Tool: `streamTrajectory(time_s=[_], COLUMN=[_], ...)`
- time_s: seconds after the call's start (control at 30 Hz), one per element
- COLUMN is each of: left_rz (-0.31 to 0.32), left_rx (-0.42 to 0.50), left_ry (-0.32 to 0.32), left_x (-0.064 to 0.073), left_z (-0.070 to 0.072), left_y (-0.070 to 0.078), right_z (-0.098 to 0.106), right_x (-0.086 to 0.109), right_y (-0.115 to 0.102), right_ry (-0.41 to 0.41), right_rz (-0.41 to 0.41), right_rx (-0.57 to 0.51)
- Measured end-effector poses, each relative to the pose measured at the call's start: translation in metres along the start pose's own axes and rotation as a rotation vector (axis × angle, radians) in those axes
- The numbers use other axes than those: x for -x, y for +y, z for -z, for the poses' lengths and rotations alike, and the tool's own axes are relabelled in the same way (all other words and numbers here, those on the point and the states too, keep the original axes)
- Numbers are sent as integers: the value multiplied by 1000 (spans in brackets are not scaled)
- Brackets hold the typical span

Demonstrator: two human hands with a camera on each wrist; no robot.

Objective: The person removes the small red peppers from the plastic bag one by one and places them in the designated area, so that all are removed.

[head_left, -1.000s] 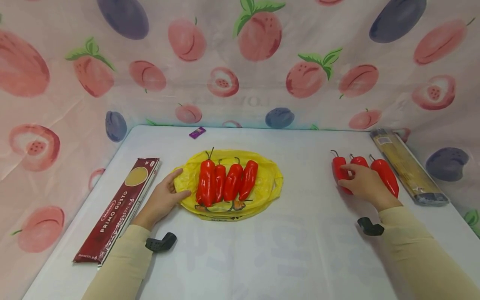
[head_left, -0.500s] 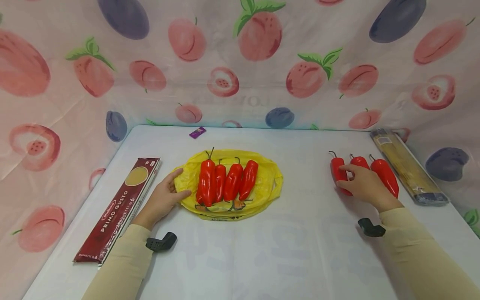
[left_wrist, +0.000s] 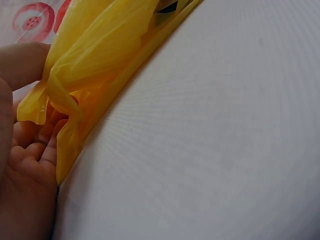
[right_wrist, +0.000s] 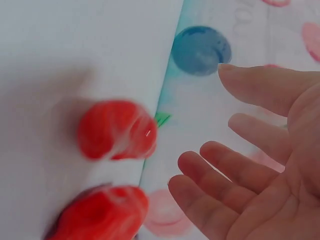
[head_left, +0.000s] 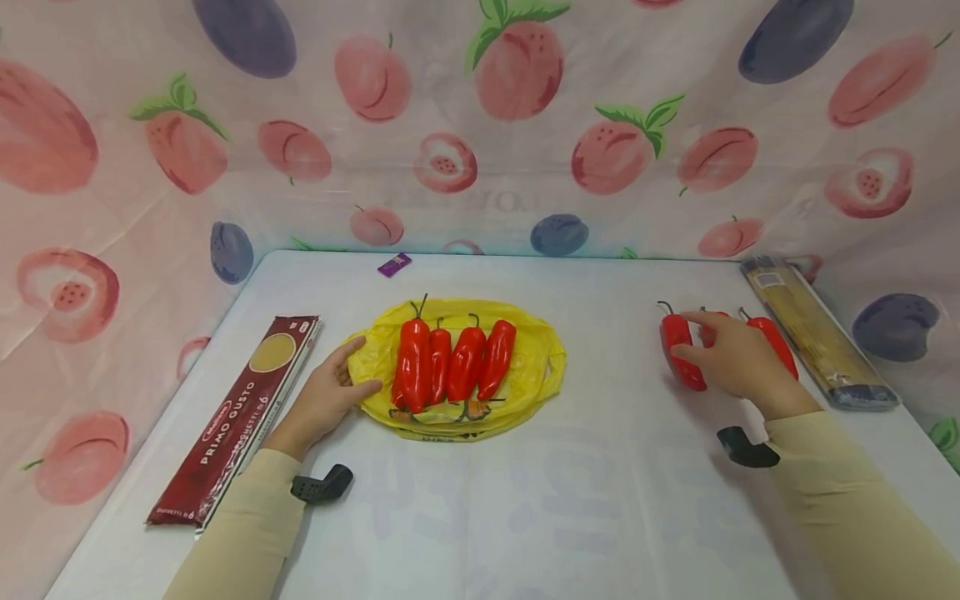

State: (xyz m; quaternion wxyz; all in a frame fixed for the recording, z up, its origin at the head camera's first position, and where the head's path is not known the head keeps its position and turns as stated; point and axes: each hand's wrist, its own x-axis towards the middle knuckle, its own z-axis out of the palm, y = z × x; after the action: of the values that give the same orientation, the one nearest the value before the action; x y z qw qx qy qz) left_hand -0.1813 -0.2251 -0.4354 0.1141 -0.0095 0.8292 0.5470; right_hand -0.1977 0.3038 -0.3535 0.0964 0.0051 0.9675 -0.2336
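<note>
A yellow plastic bag (head_left: 540,333) lies flat in mid-table, several red peppers (head_left: 415,367) side by side on it. At its left edge my left hand (head_left: 324,404) pinches the crumpled plastic (left_wrist: 100,55), thumb on one side and fingers on the other. On the right, three more red peppers lie in a row. My right hand (head_left: 738,358) hovers by the leftmost of these, a long pepper (head_left: 693,375), its fingers spread and holding nothing. It partly hides the middle pepper (head_left: 708,333) and the right one (head_left: 776,342). Two blurred peppers (right_wrist: 117,130) appear beyond its fingers in the right wrist view.
A dark red spaghetti packet (head_left: 232,425) lies left of my left forearm. A clear pack of spaghetti (head_left: 817,333) lies along the right edge. Near the back edge is a small purple packet (head_left: 394,264). A fruit-print cloth (head_left: 510,158) hangs behind the white table (head_left: 525,517).
My right hand has let go of the leftmost pepper and drawn slightly up and right. That pepper's stem end has shifted a little left. My left hand stays in place.
</note>
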Motion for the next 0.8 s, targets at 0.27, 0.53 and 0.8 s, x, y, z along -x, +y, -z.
streamTrajectory(time_s=[0.27,0.53,0.8], left_rz=[8,3,23], left_rx=[0,-11,-23], left_ry=[2,7,11], left_x=[-1,-1,0], left_z=[0,0,0], left_y=[-1,0,0], right_z=[-8,-26,-49], right_x=[2,4,2], right_y=[-31,-69,-105], right_ry=[-23,31,27], right_rz=[125,230,300], right_rx=[-30,-79,-79])
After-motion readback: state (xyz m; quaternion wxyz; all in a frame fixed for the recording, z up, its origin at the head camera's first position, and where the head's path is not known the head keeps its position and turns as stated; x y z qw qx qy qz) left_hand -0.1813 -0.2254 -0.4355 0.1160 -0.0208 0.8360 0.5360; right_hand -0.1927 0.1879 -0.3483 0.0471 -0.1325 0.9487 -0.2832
